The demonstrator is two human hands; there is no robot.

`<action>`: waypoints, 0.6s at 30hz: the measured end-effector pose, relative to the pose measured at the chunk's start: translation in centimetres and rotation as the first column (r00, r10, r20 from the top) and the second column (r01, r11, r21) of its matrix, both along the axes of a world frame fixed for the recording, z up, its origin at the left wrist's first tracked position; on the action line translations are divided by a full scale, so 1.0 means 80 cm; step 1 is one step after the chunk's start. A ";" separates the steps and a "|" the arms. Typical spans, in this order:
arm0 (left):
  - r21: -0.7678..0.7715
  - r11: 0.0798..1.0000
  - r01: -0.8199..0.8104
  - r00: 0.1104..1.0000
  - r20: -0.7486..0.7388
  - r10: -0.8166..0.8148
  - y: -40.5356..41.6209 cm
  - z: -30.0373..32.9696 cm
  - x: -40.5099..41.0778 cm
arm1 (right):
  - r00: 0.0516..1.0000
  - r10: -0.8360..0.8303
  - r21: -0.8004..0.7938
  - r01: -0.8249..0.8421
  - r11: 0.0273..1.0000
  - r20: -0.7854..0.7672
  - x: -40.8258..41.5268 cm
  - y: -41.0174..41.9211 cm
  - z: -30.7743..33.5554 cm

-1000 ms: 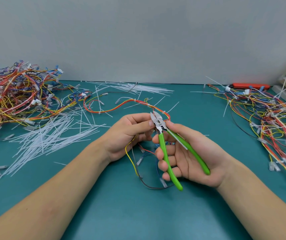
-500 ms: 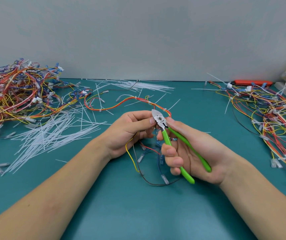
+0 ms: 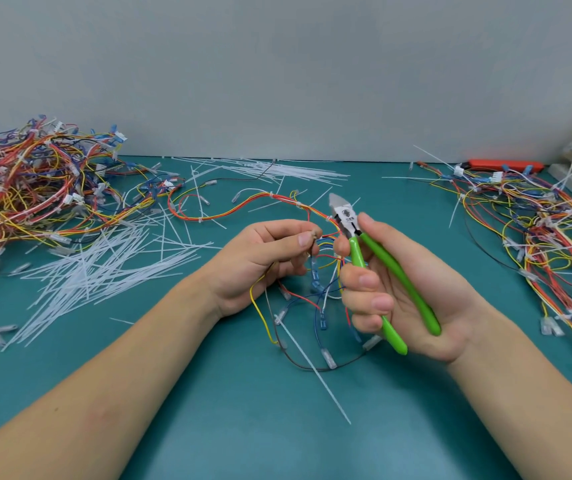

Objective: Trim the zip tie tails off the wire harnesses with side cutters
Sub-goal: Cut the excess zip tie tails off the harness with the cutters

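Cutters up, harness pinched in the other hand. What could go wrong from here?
1. The cutters in the right hand sit close to the harness wires; a careless bite could nick insulation rather than a zip tie.
2. The left hand pinches the harness near the blades, so its fingertips are at risk.
3. A loose tail lies under the harness, among others on the table, and could snag.
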State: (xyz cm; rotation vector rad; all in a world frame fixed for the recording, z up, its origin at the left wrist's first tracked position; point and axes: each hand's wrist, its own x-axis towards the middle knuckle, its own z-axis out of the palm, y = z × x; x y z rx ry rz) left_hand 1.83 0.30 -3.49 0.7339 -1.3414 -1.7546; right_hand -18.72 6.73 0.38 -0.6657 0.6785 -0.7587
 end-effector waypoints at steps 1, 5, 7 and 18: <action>0.007 1.000 -0.004 1.000 -0.006 0.004 0.000 0.000 0.000 | 1.000 -0.023 -0.004 0.023 1.000 0.005 -0.002 -0.001 0.001; 0.011 1.000 0.000 1.000 -0.019 0.000 0.000 0.001 0.000 | 0.991 -0.128 -0.001 0.128 0.992 0.038 -0.011 -0.006 0.002; 0.029 1.000 -0.010 0.999 -0.038 0.012 0.000 0.003 -0.001 | 0.980 -0.196 -0.005 0.196 0.980 0.029 -0.017 -0.009 0.003; 0.116 0.993 -0.008 0.990 -0.136 0.024 -0.001 0.007 0.004 | 0.476 -0.750 -0.563 0.497 0.660 -0.458 -0.035 -0.024 -0.016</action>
